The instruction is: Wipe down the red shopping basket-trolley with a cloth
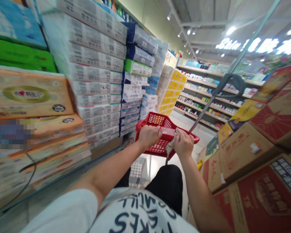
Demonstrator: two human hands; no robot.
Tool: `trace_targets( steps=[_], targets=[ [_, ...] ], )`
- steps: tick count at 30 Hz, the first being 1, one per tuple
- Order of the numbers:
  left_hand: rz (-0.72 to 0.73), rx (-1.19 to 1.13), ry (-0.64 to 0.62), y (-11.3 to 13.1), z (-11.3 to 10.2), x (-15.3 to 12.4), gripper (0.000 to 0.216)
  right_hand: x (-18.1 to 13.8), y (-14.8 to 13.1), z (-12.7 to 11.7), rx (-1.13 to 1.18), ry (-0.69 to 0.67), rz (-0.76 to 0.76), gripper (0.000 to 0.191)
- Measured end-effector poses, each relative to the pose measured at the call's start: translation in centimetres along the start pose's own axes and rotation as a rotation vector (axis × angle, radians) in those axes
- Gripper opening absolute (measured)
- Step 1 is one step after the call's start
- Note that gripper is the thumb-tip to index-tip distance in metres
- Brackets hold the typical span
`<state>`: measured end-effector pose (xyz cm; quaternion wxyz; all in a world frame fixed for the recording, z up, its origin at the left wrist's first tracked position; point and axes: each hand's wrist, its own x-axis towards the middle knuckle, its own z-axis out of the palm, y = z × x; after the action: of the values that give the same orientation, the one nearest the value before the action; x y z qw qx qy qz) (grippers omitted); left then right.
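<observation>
A red plastic shopping basket (pixel 160 121) hangs in front of me in a shop aisle, tilted, with a long grey handle (pixel 229 81) rising to the right. My left hand (pixel 149 135) is closed round the basket's near rim. My right hand (pixel 183 143) is closed on a crumpled white cloth (pixel 171 146) that it presses against the same rim. Nothing shows inside the basket. My knees in black trousers are below the hands.
Tall stacks of wrapped tissue packs (pixel 96 77) line the left side. Red and brown cardboard cartons (pixel 257 155) are piled close on the right. Shelves of small goods (pixel 208 94) run across the far end. A pale tiled floor (pixel 184 121) lies ahead.
</observation>
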<state>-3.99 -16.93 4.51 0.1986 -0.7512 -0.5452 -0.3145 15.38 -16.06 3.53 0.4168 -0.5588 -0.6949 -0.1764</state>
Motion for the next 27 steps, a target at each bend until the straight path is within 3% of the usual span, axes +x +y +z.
trace_targets(
  steps=[4, 6, 9, 11, 13, 17, 19, 23, 25, 27],
  targets=[
    [0.011, -0.011, -0.003, 0.2, 0.0, 0.0, 0.038, 2.8, 0.9, -0.9, -0.006, -0.300, 0.171, 0.040],
    [0.013, -0.023, -0.001, 0.2, 0.1, 0.1, 0.038, 2.2, 1.0, -0.5, 0.005, -0.231, 0.147, 0.041],
    [0.005, -0.030, 0.003, 0.2, 0.2, 0.1, 0.039, -0.5, 0.6, 0.7, 0.020, 0.106, -0.005, 0.042],
    [-0.003, -0.034, -0.005, 0.3, 0.2, 0.1, 0.038, -1.6, 0.4, 1.1, 0.010, 0.198, -0.052, 0.041],
    [-0.010, -0.035, -0.017, 0.4, 0.2, 0.2, 0.037, -1.0, 0.2, 1.2, 0.015, 0.146, -0.026, 0.040],
    [-0.007, -0.044, -0.031, 0.7, 0.5, 0.7, 0.038, 1.8, 0.1, 1.1, 0.023, -0.082, 0.045, 0.041],
    [-0.006, -0.050, -0.027, 0.8, 0.8, 0.8, 0.039, 1.3, 0.0, 1.5, 0.013, -0.033, 0.033, 0.040],
    [-0.003, -0.055, -0.021, 0.8, 1.0, 0.7, 0.040, -1.7, -0.3, 2.1, 0.005, 0.199, -0.091, 0.040],
    [0.009, -0.056, -0.024, 0.8, 0.9, 0.6, 0.040, -1.5, -0.6, 2.0, 0.000, 0.197, -0.108, 0.038],
    [0.021, -0.055, -0.022, 0.7, 0.9, 0.6, 0.041, 0.0, -1.0, 1.7, 0.003, 0.089, -0.079, 0.035]
  ],
)
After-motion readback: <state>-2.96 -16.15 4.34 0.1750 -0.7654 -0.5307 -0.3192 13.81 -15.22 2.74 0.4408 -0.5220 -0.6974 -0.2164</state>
